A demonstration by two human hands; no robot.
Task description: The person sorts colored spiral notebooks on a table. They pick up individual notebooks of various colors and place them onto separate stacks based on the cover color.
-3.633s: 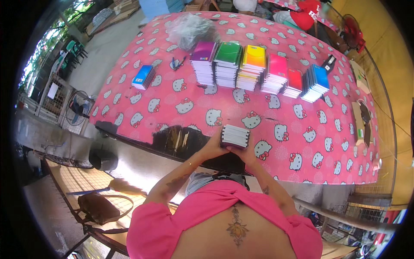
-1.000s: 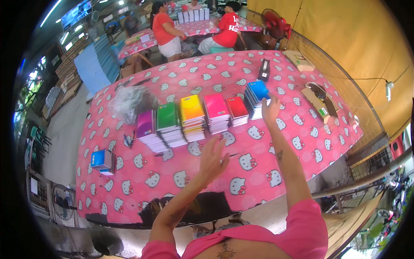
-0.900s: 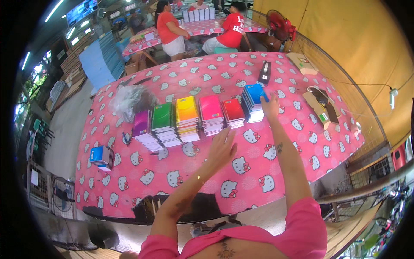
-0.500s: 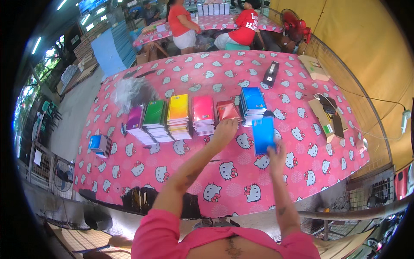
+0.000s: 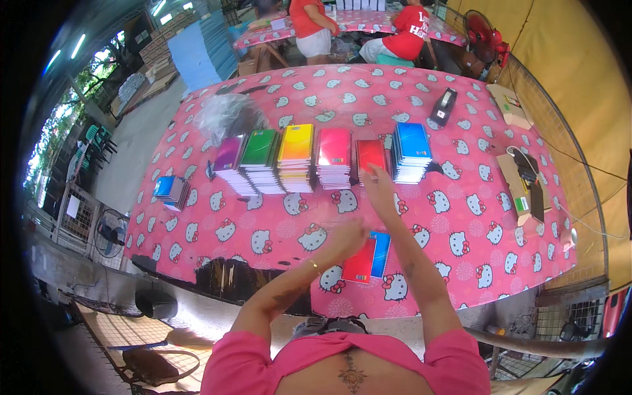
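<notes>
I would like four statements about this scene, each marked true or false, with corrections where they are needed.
1. The right hand is at the red stack. True.
2. The yellow stack is the rightmost. False: the yellow stack stands between the green stack and the pink stack.
3. Near the left hand, a red notebook partly covers a blue notebook. True.
4. The plastic bag is on the floor. False: the plastic bag is on the table, behind the purple stack.
</notes>
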